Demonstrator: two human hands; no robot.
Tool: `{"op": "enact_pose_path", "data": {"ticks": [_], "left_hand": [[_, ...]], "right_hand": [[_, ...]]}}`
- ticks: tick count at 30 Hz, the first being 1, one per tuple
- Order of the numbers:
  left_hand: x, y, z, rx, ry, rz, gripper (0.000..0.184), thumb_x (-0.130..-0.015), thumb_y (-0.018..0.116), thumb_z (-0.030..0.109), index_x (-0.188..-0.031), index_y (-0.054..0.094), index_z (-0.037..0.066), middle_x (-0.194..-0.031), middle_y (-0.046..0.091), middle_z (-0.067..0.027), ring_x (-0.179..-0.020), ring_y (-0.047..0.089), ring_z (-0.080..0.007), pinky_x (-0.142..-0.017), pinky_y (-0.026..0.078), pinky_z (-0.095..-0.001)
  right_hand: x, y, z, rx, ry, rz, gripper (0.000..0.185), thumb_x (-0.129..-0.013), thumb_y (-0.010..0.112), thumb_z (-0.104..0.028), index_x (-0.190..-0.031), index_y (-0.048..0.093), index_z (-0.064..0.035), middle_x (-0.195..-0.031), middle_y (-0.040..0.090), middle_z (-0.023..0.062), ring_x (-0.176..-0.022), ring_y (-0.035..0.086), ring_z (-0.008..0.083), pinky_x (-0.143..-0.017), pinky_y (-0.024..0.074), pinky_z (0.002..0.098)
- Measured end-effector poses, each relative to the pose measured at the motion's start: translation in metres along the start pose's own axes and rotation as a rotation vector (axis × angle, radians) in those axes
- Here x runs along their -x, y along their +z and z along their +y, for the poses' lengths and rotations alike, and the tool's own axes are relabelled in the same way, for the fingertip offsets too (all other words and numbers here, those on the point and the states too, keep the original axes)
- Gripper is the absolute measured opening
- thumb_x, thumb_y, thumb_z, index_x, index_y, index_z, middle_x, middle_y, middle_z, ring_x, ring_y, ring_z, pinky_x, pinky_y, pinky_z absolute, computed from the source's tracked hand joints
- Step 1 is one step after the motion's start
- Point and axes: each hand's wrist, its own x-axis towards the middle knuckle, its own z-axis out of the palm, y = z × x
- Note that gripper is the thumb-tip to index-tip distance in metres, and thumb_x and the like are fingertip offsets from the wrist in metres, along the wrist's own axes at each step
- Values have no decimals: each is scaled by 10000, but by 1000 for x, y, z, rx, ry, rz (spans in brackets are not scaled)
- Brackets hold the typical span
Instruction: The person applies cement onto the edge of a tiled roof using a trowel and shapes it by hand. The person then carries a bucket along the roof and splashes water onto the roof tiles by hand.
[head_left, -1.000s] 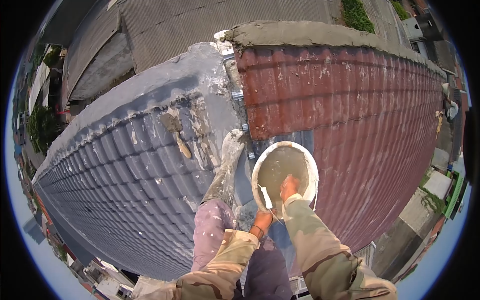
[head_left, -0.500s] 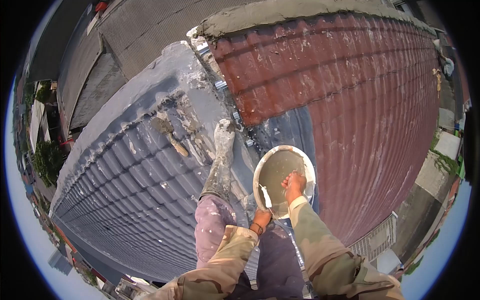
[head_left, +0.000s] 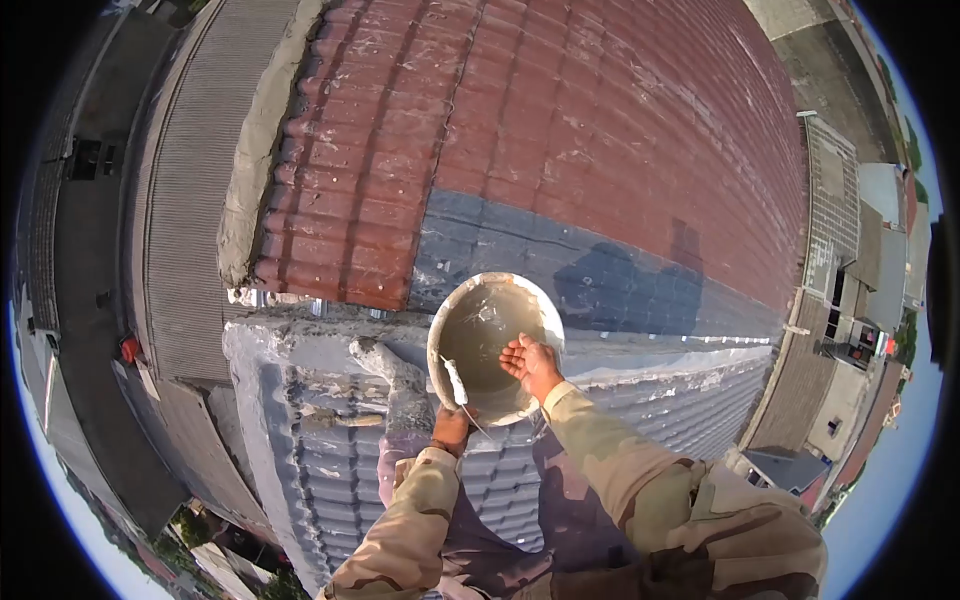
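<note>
A pale bucket (head_left: 437, 352) holds grey-brown watery liquid (head_left: 475, 350), with a bright patch on the surface near its far side. My left hand (head_left: 453, 428) grips the bucket's near rim, beside the white handle grip (head_left: 455, 382). Over the liquid, inside the rim, my right hand (head_left: 532, 365) has its fingers curled together; anything within them is hidden. A trowel (head_left: 355, 420) with a wooden handle lies on the grey roof tiles, left of my cement-covered boot (head_left: 400, 375).
Red roof tiles (head_left: 550, 130) slope away in front, with a blue-grey tile strip (head_left: 500, 240) below them bearing a shadow. A mortar ridge (head_left: 260, 140) edges the red tiles. Grey tiles (head_left: 500, 490) lie beneath me. Lower rooftops (head_left: 200, 190) stand beyond the edges.
My view has turned right, so the red tiles now fill the front and the trowel appears farther left. My right hand's fingers have loosened slightly. My left hand stays at the rim.
</note>
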Motion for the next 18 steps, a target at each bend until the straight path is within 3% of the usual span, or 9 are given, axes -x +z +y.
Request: {"op": "enact_pose_path", "data": {"ticks": [6, 7, 11, 14, 18], "left_hand": [[25, -6, 91, -371, -125, 54, 366, -812, 645, 0, -1166, 556, 16, -1019, 649, -122, -886, 678, -262, -727, 584, -410], [18, -16, 97, -440, -35, -34, 328, -811, 651, 14, -1132, 583, 6, -986, 656, -115, -875, 679, -261, -742, 577, -410], [13, -5, 146, -612, -62, -57, 300, -805, 644, 3, -1101, 594, -8, -985, 657, -106, -862, 676, -262, -748, 574, -394], [26, 19, 175, -564, -6, -133, 270, -803, 645, 9, -1070, 611, -15, -962, 663, -102, -850, 670, -253, -740, 567, -385], [2, 20, 216, -965, -43, 18, 164, -815, 654, 39, -971, 659, -11, -929, 680, -106, -855, 658, -247, -760, 551, -385]], "right_hand": [[1, 11, 21, -395, 85, -54, 331, -1032, 515, -348, -994, 581, -27, -917, 658, 126, -855, 662, 282, -760, 574, 424], [1, 19, 21, -442, 95, -62, 337, -1033, 509, -356, -979, 581, -31, -922, 655, 129, -856, 657, 283, -772, 571, 430], [11, 47, 18, -658, 57, -64, 348, -1041, 489, -352, -925, 596, -42, -886, 658, 121, -836, 658, 277, -780, 571, 429], [2, 60, 23, -766, 25, -18, 351, -1044, 475, -350, -922, 602, -46, -873, 660, 112, -810, 658, 264, -761, 567, 409], [-12, 90, 23, -821, 27, 130, 344, -1041, 468, -347, -932, 607, -51, -853, 662, 97, -765, 652, 235, -732, 557, 387]]}}
